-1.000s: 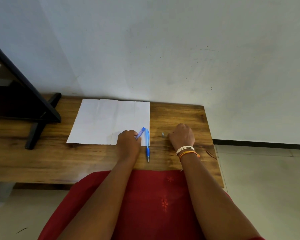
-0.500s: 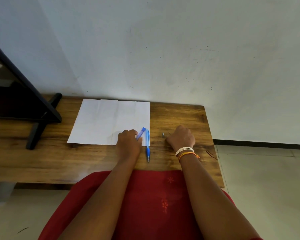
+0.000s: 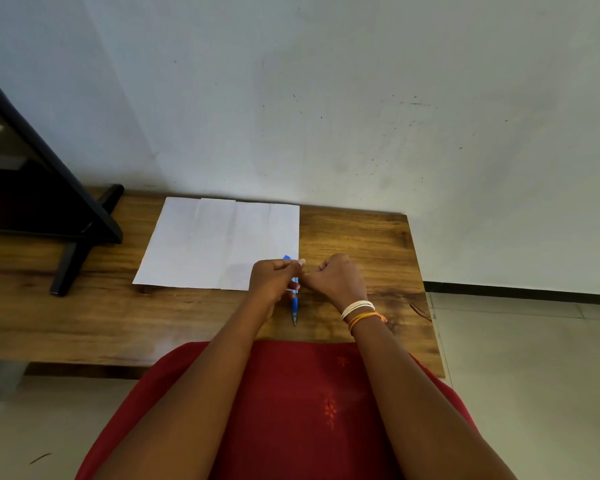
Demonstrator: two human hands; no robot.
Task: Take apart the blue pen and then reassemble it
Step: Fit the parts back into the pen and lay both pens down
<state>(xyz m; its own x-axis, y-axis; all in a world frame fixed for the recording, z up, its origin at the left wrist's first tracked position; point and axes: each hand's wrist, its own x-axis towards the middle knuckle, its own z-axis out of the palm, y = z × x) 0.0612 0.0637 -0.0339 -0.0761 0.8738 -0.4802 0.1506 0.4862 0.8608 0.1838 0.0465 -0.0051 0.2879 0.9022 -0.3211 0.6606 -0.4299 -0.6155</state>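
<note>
Wooden table (image 3: 361, 237) grained, slight sheen; creased matt paper (image 3: 215, 244); glossy plastic blue pen (image 3: 294, 306); red cloth (image 3: 291, 393).

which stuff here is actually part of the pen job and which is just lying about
Part of the job:
- blue pen piece lying on the table
- second blue piece behind the left hand
- right hand, closed beside the left

Lying about:
- white paper sheet
- black stand
- wooden table

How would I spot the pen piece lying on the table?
Find the white paper on the wooden table. Off its near right corner, between the two hands, lies a thin blue pen piece with its dark tip toward the person, the only blue thing on bare wood.
</note>
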